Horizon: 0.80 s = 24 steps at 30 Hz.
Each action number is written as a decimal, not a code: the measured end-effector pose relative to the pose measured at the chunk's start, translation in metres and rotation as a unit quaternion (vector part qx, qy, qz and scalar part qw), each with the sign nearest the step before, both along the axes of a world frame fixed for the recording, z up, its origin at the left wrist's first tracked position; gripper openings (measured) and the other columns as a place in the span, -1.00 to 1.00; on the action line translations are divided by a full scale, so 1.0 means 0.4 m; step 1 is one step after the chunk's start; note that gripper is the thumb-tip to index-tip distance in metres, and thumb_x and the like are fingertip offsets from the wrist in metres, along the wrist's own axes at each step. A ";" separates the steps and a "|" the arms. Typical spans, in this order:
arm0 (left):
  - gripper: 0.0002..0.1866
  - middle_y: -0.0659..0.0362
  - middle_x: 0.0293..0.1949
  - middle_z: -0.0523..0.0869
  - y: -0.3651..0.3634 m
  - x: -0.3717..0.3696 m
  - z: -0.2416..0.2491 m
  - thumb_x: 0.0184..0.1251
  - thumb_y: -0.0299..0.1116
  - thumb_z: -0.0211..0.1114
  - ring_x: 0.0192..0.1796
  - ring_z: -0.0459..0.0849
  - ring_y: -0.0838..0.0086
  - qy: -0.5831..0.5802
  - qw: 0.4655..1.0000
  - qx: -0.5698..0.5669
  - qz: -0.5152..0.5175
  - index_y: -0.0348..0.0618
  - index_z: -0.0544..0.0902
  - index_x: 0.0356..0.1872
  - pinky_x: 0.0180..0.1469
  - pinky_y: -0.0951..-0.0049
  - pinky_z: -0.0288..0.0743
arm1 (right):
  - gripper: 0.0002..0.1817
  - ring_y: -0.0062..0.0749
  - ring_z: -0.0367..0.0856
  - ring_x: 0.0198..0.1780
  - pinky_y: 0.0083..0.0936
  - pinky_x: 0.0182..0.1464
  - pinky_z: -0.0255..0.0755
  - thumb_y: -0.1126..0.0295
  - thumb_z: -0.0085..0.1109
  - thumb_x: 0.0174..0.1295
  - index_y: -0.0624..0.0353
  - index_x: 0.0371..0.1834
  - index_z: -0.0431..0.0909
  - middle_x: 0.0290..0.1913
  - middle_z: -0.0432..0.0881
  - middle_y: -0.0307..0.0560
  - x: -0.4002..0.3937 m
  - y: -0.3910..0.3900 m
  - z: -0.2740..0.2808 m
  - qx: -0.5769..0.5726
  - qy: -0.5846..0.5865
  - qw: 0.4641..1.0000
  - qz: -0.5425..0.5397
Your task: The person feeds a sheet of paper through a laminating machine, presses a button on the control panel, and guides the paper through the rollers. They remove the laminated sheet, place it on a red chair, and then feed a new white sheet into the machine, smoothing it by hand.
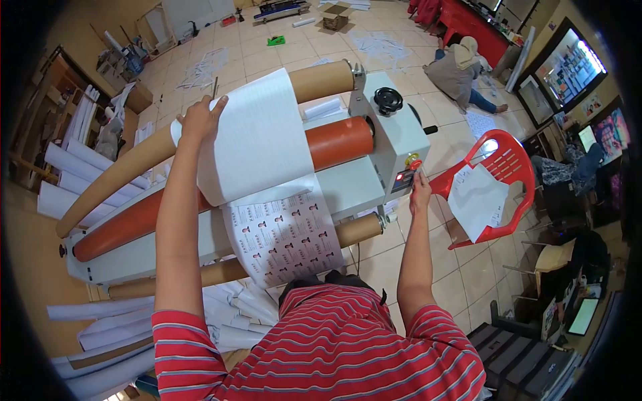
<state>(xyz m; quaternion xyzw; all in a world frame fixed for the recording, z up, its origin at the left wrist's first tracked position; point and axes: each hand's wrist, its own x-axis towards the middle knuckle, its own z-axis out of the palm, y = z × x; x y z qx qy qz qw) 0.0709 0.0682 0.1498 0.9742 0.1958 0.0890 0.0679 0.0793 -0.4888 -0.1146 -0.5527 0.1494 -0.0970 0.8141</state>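
My left hand (202, 121), fingers spread on white paper (257, 137) beyond the orange roller (341, 142), should smooth evenly. Right of it, my right hand (420, 192), grip unclear, meets the control panel (403, 178).

1. I can read no word, brand or number with certainty through this head camera.
2. Repeated portraits with small dark lines of text beside them cover the printed sheet (287, 234), too small for me to make out.
3. On the white paper (476, 204) lying on the red chair (506, 159), I see dark marks at the upper left and smaller ones at the lower right, all illegible to me.
4. On the dark striped case (521, 361), I find small pale marks, too blurred to spell out.
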 end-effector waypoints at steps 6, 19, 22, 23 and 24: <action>-0.19 -0.17 0.05 0.66 0.008 0.007 -0.005 0.31 0.45 -0.15 0.21 0.57 -0.05 0.015 1.000 0.015 0.015 -0.07 0.54 0.18 0.30 -0.44 0.01 | -0.45 -0.49 0.65 -0.07 -0.60 -0.04 0.53 0.35 0.24 0.33 0.43 0.31 0.38 0.08 0.63 -0.04 0.013 -0.024 -0.019 -0.032 0.005 0.999 0.017; -0.13 -0.19 0.06 0.66 0.006 0.005 0.006 0.32 0.46 -0.17 0.23 0.55 -0.04 0.020 1.000 0.001 0.002 -0.14 0.50 0.25 0.35 -0.47 -0.09 | -0.45 -0.65 0.57 -0.12 -0.72 -0.06 0.42 0.40 0.22 0.35 0.38 0.36 0.34 0.03 0.65 -0.15 0.016 -0.052 -0.048 -0.074 -0.002 0.996 0.056; -0.13 -0.19 0.07 0.65 0.008 0.000 0.013 0.32 0.47 -0.17 0.24 0.54 -0.04 0.046 0.999 -0.015 0.000 -0.13 0.50 0.26 0.35 -0.48 -0.10 | -0.41 -0.57 0.57 0.00 -0.67 0.05 0.40 0.41 0.20 0.35 0.40 0.40 0.27 0.12 0.61 -0.08 0.004 -0.052 -0.043 -0.063 -0.003 0.996 0.064; -0.16 -0.19 0.03 0.67 0.008 -0.002 0.006 0.32 0.46 -0.16 0.21 0.56 -0.06 0.024 1.000 0.000 -0.005 -0.13 0.52 0.20 0.31 -0.47 -0.02 | -0.39 -0.52 0.56 0.06 -0.64 0.12 0.39 0.41 0.20 0.36 0.41 0.41 0.24 0.17 0.58 -0.04 0.002 -0.051 -0.039 -0.055 -0.001 0.996 0.070; -0.18 -0.18 -0.01 0.69 0.010 -0.003 0.000 0.33 0.45 -0.16 0.18 0.58 -0.08 0.002 1.000 0.015 -0.012 -0.13 0.55 0.14 0.27 -0.46 0.05 | -0.39 -0.52 0.56 0.06 -0.64 0.12 0.39 0.41 0.20 0.36 0.41 0.41 0.24 0.17 0.58 -0.04 0.003 -0.046 -0.038 -0.056 -0.002 0.996 0.069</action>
